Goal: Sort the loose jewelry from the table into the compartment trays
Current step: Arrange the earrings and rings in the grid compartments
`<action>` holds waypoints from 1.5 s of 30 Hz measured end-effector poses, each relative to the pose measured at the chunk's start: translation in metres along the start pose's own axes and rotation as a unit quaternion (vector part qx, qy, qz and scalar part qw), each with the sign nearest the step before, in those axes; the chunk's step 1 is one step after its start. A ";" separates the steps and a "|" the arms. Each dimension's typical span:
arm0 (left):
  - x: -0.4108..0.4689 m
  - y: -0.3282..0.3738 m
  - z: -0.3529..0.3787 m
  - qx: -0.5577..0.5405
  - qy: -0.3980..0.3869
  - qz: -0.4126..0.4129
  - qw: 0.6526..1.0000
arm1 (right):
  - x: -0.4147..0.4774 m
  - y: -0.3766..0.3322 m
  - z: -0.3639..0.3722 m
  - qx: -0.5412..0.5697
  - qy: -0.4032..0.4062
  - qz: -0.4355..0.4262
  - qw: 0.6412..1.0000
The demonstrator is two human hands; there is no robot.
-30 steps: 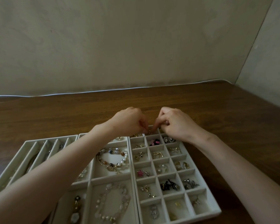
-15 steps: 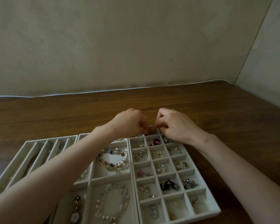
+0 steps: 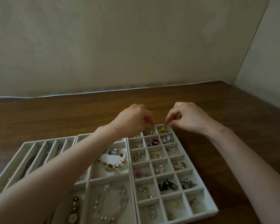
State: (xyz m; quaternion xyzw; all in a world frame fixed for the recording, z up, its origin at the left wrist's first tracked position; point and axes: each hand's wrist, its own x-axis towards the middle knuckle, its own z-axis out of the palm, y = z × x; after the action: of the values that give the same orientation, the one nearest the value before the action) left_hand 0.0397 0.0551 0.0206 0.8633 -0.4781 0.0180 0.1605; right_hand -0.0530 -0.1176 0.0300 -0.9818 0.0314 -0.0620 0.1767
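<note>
Hands at the corner cell

Bracelets (image 3: pixel 111 159) lie sorted beside the grid tray (image 3: pixel 200 214). Left hand (image 3: pixel 132 120) and right hand (image 3: pixel 191 117), slightly apart, pinch their fingertips over the yellow piece (image 3: pixel 162 130) in its far-right cell, likely settling it; whether either holds anything I cannot tell.

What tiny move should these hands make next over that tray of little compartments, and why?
Probably the right hand should dip its pinched fingertips into the far corner compartment and let go. They hover just above that compartment's rim, where yellow pieces already lie, and the left hand hovers close beside. Whether the pinch holds anything is too small to tell.
</note>
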 end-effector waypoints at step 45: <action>0.031 0.036 0.019 0.107 -0.002 0.007 0.994 | 0.003 0.019 -0.003 0.223 0.032 0.107 0.969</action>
State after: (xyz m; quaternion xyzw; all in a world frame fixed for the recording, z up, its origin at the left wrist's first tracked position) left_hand 0.0240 0.0063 0.0176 0.8723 -0.4796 0.0685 0.0665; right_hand -0.0513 -0.1361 0.0262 -0.9063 0.1273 -0.0792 0.3952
